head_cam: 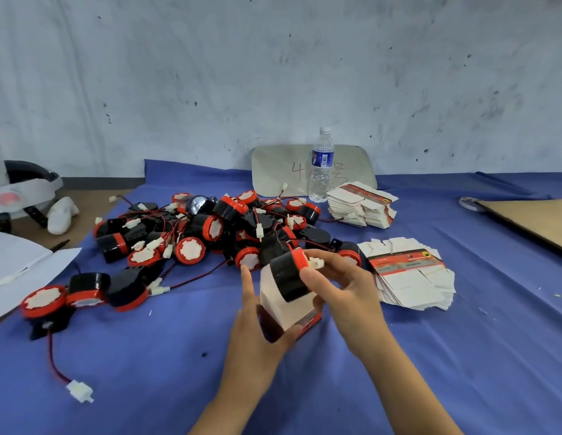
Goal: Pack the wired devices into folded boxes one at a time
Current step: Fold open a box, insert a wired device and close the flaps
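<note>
Blue cloth [461, 356] covers the work surface and carries everything; all positions are given from the pile of devices [210, 227] at its middle.

- **Pile:** round black-and-red units with red-and-black wires and white plugs. They are heaped loosely, probably so that any one can be pulled free by hand.
- **Nearer stack of flat boxes [411, 277]:** right of the pile, fanned out beside the right hand, which suits taking one blank at a time.
- **Farther stack [361, 208]:** right of the pile towards its back edge, apparently in reserve.
- **Water bottle [320, 171]:** upright behind the pile, to the right, out of the working area.
- **Folded box [283, 306]:** just in front of the pile, tilted with its open end up. Whether its base rests on the cloth cannot be told.
- **Left hand [251, 334]:** fingers curl round the lower part of the box and the forefinger lies straight along its side. This apparently steadies the mouth and keeps it square.
- **Right hand [348, 293]:** thumb and fingers pinch one device [287, 276] at the mouth of the box, red end towards the pile.
- **White plug [315, 262]:** gathered at the right fingertips, most likely so that the wire goes in with the body and does not trail.

The device is judged to be entering the box, not yet seated.
</note>
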Motion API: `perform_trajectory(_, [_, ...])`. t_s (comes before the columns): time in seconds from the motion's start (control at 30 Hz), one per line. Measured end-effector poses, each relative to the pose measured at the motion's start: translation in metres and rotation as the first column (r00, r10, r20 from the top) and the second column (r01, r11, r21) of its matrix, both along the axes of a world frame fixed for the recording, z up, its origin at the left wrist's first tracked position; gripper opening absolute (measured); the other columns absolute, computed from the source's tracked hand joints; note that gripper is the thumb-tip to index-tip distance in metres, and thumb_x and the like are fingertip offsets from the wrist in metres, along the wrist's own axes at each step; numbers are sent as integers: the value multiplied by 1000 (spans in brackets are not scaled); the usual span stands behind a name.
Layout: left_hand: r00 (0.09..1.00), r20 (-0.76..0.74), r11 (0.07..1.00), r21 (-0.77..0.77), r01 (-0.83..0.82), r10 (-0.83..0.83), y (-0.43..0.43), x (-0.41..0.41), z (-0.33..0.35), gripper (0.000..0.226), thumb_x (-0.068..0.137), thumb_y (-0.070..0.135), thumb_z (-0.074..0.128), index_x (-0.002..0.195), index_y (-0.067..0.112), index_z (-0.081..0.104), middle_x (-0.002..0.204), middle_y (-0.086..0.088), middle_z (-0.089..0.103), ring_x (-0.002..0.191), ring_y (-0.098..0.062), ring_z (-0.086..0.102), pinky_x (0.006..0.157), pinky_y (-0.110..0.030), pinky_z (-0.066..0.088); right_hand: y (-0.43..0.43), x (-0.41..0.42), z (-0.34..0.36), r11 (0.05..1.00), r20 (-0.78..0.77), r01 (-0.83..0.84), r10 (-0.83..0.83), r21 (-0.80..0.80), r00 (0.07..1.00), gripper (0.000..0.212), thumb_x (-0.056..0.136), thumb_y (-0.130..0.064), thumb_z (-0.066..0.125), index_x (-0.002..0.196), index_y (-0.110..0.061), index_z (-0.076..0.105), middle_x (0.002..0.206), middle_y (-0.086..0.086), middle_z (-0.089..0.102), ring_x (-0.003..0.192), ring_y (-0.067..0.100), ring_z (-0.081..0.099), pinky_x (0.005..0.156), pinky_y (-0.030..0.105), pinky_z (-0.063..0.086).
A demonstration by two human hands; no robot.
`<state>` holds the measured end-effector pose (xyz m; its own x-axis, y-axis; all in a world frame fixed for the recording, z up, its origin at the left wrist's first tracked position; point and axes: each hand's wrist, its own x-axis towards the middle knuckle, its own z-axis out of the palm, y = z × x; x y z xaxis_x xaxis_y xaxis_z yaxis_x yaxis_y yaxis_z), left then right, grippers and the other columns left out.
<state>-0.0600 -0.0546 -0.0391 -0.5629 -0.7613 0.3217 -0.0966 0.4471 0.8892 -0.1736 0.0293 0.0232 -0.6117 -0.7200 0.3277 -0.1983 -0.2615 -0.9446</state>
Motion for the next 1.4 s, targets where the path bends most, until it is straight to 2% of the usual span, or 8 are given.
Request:
perform_trajectory(0.23, [1000, -13, 1000, 25, 12, -11, -8, -1, -9, 122, 48, 80, 63, 147, 52, -4, 97, 39, 62, 92, 16, 58, 67, -2, 42, -6, -10, -17, 950, -479, 198, -59, 243, 876, 37, 74, -28, 78, 106, -39, 65, 90, -17, 64, 90, 3, 59, 79, 13, 46])
perform_trajectory(0.4, [998, 62, 998, -50, 23, -20, -8, 4, -15, 120, 69, 33, 85, 134, 73, -8, 111, 23, 66, 99, 8, 61, 72, -4, 44, -14, -8, -30, 882, -657, 170, 187, 440, 730, 50, 81, -37, 71, 129, -34, 57, 103, -21, 43, 109, 6, 44, 80, -3, 30])
perform_trajectory(0.57, [998, 59, 987, -156, 25, -16, -5, 5, -14, 112, 77, 20, 80, 136, 72, 1, 120, 26, 57, 105, 6, 58, 82, -5, 45, -17, -12, -34, 827, -703, 185, 309, 532, 641, 45, 93, -37, 57, 137, -30, 52, 131, -1, 53, 124, 16, 41, 102, 24, 35])
perform_trajectory(0.73, [997, 69, 961, -270, 57, -40, 3, 4, -8, 87, 83, 6, 74, 136, 59, 30, 158, 10, 23, 134, -3, 41, 101, -11, 40, -16, -7, -36, 829, -796, 267, 303, 492, 525, 38, 98, -25, 39, 135, -29, 52, 129, -9, 59, 129, 13, 33, 95, 25, 21])
perform_trajectory(0.87, [996, 83, 950, -313, 4, 23, 7, 0, -6, 75, 87, 2, 69, 119, 61, 35, 160, 15, 9, 118, 14, 35, 82, 9, 29, -16, -5, -31, 814, -811, 388, 162, 432, 562, 34, 97, -18, 40, 121, -29, 61, 121, -6, 64, 102, 23, 56, 81, 30, 40])
perform_trajectory(1.07, [986, 155, 951, -310, -4, 55, 5, 7, -3, 93, 96, -1, 50, 132, 71, 4, 161, 17, 5, 129, 2, 27, 88, -21, 42, -14, -1, -31, 861, -713, 401, -66, 313, 698, 29, 100, -18, 46, 122, -26, 64, 90, 1, 74, 79, 21, 63, 68, 30, 44])
perform_trajectory(1.3, [982, 189, 981, -193, 19, 19, 7, 4, -13, 94, 95, 1, 46, 143, 54, -16, 162, 16, 3, 144, -6, 23, 94, -13, 37, -18, -3, -36, 851, -635, 403, -112, 335, 764, 30, 102, -20, 43, 125, -27, 60, 86, 1, 74, 86, 24, 63, 77, 36, 47])
perform_trajectory(1.4, [984, 176, 982, -187, 8, 26, 7, 5, -12, 95, 95, 4, 48, 141, 57, -16, 162, 13, 0, 132, 4, 26, 84, -7, 37, -19, 3, -36, 881, -465, 381, -222, 281, 857, 22, 101, -20, 45, 104, -25, 66, 71, 0, 72, 75, 21, 64, 71, 39, 50])
